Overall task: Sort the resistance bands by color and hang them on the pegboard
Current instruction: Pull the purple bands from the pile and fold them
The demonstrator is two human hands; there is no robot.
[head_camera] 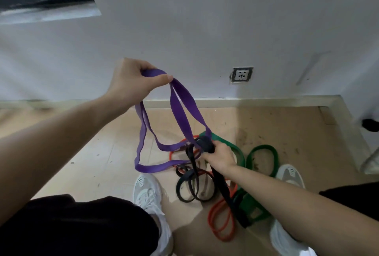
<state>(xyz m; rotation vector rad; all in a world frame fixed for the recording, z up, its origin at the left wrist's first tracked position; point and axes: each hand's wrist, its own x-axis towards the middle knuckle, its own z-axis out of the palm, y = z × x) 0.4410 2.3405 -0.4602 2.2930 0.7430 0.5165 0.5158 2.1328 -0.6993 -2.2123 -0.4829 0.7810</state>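
Observation:
My left hand (pixel 133 80) is raised in front of the wall and pinches the top of a purple band (pixel 181 112), whose loops hang down toward the floor. Lower and to the right, my right hand (pixel 220 156) grips a bunched black band (pixel 205 145) where the purple band runs into it; a long black strap trails down past my wrist. On the floor beneath lie green bands (pixel 262 159), orange-red bands (pixel 221 221) and more black loops (pixel 188 188) in a tangled heap. No pegboard is in view.
A white wall with a socket (pixel 242 74) stands ahead, with a skirting board (pixel 266 101) along its foot. My white shoes (pixel 148 192) flank the heap on the tiled floor. A dark object (pixel 370 125) sits at the right edge.

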